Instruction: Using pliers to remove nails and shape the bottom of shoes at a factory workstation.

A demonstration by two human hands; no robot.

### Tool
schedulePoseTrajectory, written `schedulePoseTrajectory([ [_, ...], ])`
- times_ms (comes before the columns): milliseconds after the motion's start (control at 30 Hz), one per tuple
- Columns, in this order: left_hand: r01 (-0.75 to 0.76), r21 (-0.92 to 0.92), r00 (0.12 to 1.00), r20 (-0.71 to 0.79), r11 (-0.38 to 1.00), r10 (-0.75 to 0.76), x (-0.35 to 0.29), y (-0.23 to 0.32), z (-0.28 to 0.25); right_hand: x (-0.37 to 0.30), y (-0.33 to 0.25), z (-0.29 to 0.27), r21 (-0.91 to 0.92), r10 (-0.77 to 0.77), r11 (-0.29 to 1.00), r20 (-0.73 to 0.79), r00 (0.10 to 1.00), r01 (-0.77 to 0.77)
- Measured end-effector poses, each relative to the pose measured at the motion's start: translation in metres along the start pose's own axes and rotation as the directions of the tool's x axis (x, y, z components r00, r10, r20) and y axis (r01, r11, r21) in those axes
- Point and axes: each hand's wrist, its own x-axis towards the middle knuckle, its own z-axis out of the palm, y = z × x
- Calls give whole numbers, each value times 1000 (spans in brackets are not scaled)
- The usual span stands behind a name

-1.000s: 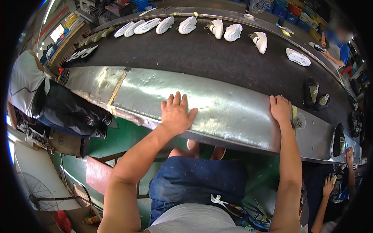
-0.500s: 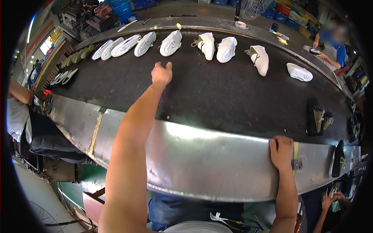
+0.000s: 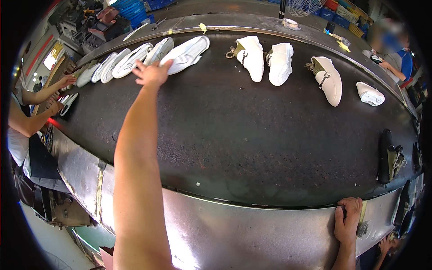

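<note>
Nearest, at the lower right of the frame, the right hand (image 3: 348, 220) rests at the far edge of a silver sheet-metal ledge (image 3: 252, 234), its fingers bent; whether it grips that edge cannot be told. Just beside it stands a small clear cup (image 3: 362, 228). Beyond the ledge spreads a dark, flat worktop (image 3: 247, 148).

The left arm stretches over this to the upper left, where the left hand (image 3: 153, 74) has its fingers splayed, back of the hand upward, closed around nothing. A long white shoe with a rounded end (image 3: 186, 55) lies on the worktop just to the hand's upper right, its long axis slanting from beside the thumb up toward the top of the frame. The left hand is far the nearer one; thumb and shoe overlap in view, so contact cannot be told.

A row of slim white shoes (image 3: 131, 62) lies farther left, past the fingertips. Well to the right sits a white shoe with olive lining (image 3: 250, 57).
</note>
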Motion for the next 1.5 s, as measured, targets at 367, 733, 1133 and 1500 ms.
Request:
schedulePoseTrajectory([
  [367, -135, -1, 984, 114, 991, 134, -53, -44, -42, -1, -7, 10, -3, -65, 998, -51, 997, 65],
  [733, -423, -197, 829, 310, 884, 466, -315, -146, -290, -14, 11, 29, 105, -164, 971, -352, 921, 213],
  [1133, -816, 19, 576, 115, 578, 809, -492, -221, -322, -402, -5, 41, 367, -528, 828, 254, 811, 424],
  [1500, -604, -131, 588, 592, 786, 550, -385, -113, -237, -548, 11, 41, 227, -268, 956, 407, 873, 188],
])
